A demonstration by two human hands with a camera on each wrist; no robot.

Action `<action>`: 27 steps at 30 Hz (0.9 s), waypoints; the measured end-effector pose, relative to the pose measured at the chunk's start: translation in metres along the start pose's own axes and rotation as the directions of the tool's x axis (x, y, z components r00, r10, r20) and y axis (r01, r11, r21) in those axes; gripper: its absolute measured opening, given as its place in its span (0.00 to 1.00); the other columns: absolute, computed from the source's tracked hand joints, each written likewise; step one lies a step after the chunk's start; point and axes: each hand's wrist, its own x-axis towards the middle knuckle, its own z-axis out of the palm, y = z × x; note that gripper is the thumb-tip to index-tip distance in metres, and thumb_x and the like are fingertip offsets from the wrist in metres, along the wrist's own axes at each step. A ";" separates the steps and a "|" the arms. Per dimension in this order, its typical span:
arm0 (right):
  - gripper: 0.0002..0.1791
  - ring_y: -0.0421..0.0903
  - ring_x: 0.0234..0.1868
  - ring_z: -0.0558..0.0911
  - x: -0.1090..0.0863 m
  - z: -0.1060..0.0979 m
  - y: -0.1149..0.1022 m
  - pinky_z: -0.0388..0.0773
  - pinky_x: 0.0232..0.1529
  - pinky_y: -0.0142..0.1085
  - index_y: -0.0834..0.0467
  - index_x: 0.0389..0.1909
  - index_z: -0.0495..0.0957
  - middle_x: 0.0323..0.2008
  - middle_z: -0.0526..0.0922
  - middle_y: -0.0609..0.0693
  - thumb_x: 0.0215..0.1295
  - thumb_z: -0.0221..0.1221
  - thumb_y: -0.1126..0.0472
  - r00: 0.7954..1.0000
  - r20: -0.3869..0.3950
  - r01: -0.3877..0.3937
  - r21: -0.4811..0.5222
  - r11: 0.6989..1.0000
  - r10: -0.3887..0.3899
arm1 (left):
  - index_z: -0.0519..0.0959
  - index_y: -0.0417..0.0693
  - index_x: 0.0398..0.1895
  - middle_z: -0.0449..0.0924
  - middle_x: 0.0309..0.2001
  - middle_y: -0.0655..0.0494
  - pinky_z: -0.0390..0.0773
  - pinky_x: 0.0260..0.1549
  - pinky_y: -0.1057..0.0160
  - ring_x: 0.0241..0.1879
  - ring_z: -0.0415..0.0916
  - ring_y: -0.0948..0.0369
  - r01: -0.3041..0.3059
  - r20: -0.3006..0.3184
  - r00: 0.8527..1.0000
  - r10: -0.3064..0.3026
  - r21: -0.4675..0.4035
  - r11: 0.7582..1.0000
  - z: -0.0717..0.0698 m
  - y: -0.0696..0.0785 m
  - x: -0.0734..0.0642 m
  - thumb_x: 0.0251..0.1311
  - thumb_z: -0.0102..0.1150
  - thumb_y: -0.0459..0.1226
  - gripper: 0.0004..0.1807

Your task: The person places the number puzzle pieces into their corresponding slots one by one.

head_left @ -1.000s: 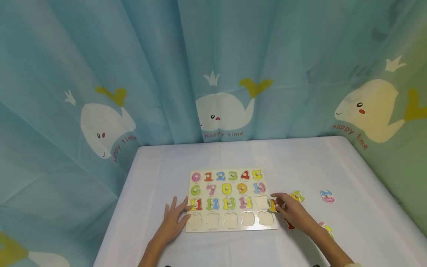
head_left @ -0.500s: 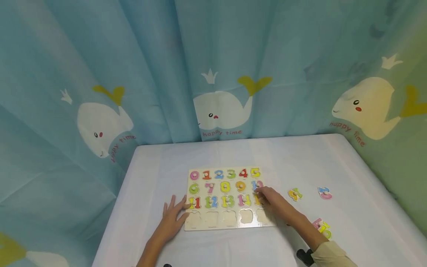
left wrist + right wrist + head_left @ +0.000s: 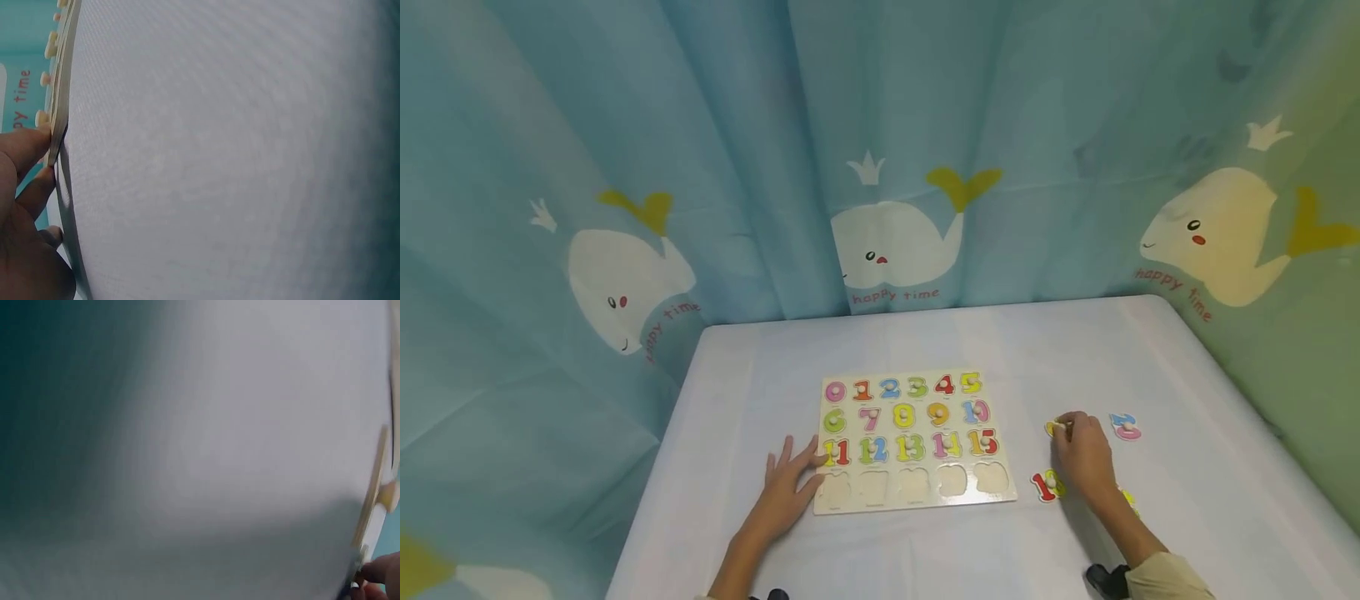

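A wooden number puzzle board [image 3: 917,505] lies on the white table, with knobbed number pieces set in its upper three rows; the bottom row shows bare recesses. My left hand [image 3: 780,500] rests at the board's left edge, fingers spread, thumb and index finger touching it beside the 11 piece [image 3: 837,452]. To the right of the board, my right hand [image 3: 1084,458] pinches a yellow-orange number piece [image 3: 1051,428], mostly hidden under the fingertips. In the right wrist view, only the fingertips [image 3: 378,572] show, at the lower right corner.
A red and green number piece [image 3: 1048,486] lies between the board and my right wrist. Farther right is a blue and pink piece [image 3: 1125,427]. Another piece [image 3: 1127,498] is partly hidden by my right forearm. A blue whale-print curtain [image 3: 737,167] surrounds the table.
My right hand brought the 15 piece onto the board, where it sits in the third row, then let go and moved right to a yellow-orange piece. My left hand stays at the board's edge.
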 end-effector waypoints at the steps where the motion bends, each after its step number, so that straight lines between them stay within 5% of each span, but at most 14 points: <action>1: 0.12 0.53 0.33 0.72 -0.001 0.001 0.000 0.71 0.32 0.45 0.73 0.44 0.71 0.33 0.72 0.61 0.63 0.53 0.69 1.000 -0.005 0.000 0.006 1.000 0.000 | 0.77 0.46 0.55 0.66 0.65 0.48 0.28 0.64 0.40 0.70 0.37 0.41 -0.003 0.005 1.000 0.003 -0.001 1.000 0.000 0.001 0.000 0.60 0.59 0.35 0.19; 5: 0.13 0.49 0.33 0.75 -0.005 0.009 -0.016 0.74 0.30 0.41 0.70 0.45 0.72 0.33 0.75 0.57 0.59 0.56 0.71 0.988 -0.065 0.147 0.056 0.988 -0.144 | 0.76 0.46 0.56 0.67 0.64 0.48 0.29 0.64 0.40 0.70 0.38 0.41 -0.004 0.010 1.000 0.004 0.006 1.000 0.001 0.004 0.000 0.60 0.59 0.35 0.20; 8: 0.16 0.46 0.33 0.77 -0.012 0.021 -0.049 0.78 0.31 0.37 0.67 0.46 0.73 0.33 0.77 0.52 0.54 0.60 0.74 0.938 -0.012 0.344 0.140 0.929 -0.345 | 0.77 0.45 0.55 0.66 0.65 0.47 0.30 0.64 0.39 0.70 0.38 0.40 -0.016 0.001 1.000 0.016 0.019 1.000 0.001 0.004 -0.001 0.60 0.59 0.35 0.19; 11: 0.18 0.43 0.35 0.77 -0.022 0.042 -0.092 0.78 0.34 0.34 0.64 0.47 0.74 0.34 0.77 0.49 0.54 0.62 0.73 0.823 0.157 0.509 0.224 0.831 -0.546 | 0.78 0.46 0.54 0.65 0.66 0.46 0.31 0.64 0.39 0.70 0.38 0.40 -0.021 -0.011 1.000 0.022 0.031 0.999 0.001 0.004 0.000 0.60 0.59 0.35 0.18; 14: 0.20 0.39 0.36 0.74 -0.035 0.069 -0.131 0.76 0.38 0.30 0.62 0.52 0.72 0.35 0.76 0.46 0.58 0.61 0.69 0.670 0.325 0.618 0.254 0.744 -0.667 | 0.78 0.47 0.53 0.63 0.67 0.46 0.30 0.64 0.39 0.70 0.38 0.40 -0.029 -0.015 0.999 0.030 0.031 0.999 0.000 0.004 0.001 0.60 0.59 0.35 0.17; 16: 0.21 0.39 0.36 0.73 -0.043 0.085 -0.151 0.75 0.40 0.28 0.61 0.55 0.70 0.35 0.75 0.45 0.59 0.60 0.68 0.579 0.372 0.685 0.260 0.681 -0.725 | 0.77 0.47 0.54 0.62 0.67 0.46 0.30 0.64 0.39 0.70 0.38 0.40 -0.039 -0.012 0.999 0.039 0.030 0.999 -0.001 0.004 0.002 0.61 0.58 0.35 0.17; 18: 0.22 0.39 0.37 0.73 -0.049 0.098 -0.168 0.74 0.43 0.27 0.62 0.56 0.69 0.36 0.75 0.46 0.60 0.59 0.68 0.519 0.385 0.731 0.263 0.629 -0.764 | 0.77 0.48 0.54 0.62 0.67 0.46 0.29 0.64 0.39 0.70 0.38 0.40 -0.048 -0.004 0.999 0.048 0.029 0.998 -0.001 0.003 0.002 0.61 0.58 0.36 0.17; 20: 0.22 0.38 0.38 0.73 -0.054 0.108 -0.183 0.73 0.46 0.25 0.61 0.57 0.69 0.36 0.75 0.45 0.61 0.59 0.67 0.489 0.395 0.754 0.257 0.605 -0.777 | 0.77 0.48 0.53 0.61 0.67 0.46 0.29 0.64 0.39 0.70 0.38 0.40 -0.051 0.003 0.999 0.051 0.029 0.998 -0.001 0.002 0.003 0.62 0.58 0.36 0.16; 27: 0.23 0.36 0.44 0.76 -0.056 0.130 -0.215 0.71 0.49 0.24 0.56 0.61 0.69 0.45 0.79 0.46 0.64 0.57 0.65 0.482 0.458 0.736 0.250 0.629 -0.747 | 0.74 0.44 0.57 0.62 0.67 0.47 0.30 0.64 0.40 0.70 0.39 0.41 -0.049 0.012 0.999 0.048 0.059 0.997 -0.003 0.000 0.001 0.66 0.51 0.33 0.17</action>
